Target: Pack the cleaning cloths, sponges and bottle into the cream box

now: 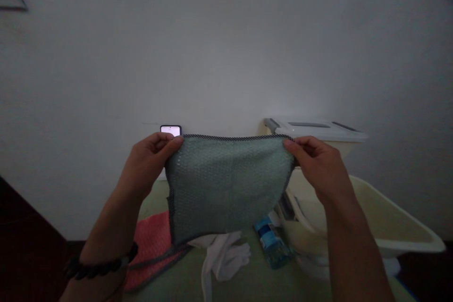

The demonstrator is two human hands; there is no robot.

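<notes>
Pinching 1 upper corner of a grey-green cloth (230,184) between thumb and fingers of the left hand (150,158), the other in the right hand (316,163). Holding it spread, hanging above a green surface (177,285). Looking past it to a red cloth (152,236), white fabric (230,259) and a bottle (272,241), then to a cream bin (385,212) and lit phone (170,129).

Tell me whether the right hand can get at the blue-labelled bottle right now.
Probably not while the right hand pinches a corner of the green cloth; the bottle lies in view below.
</notes>
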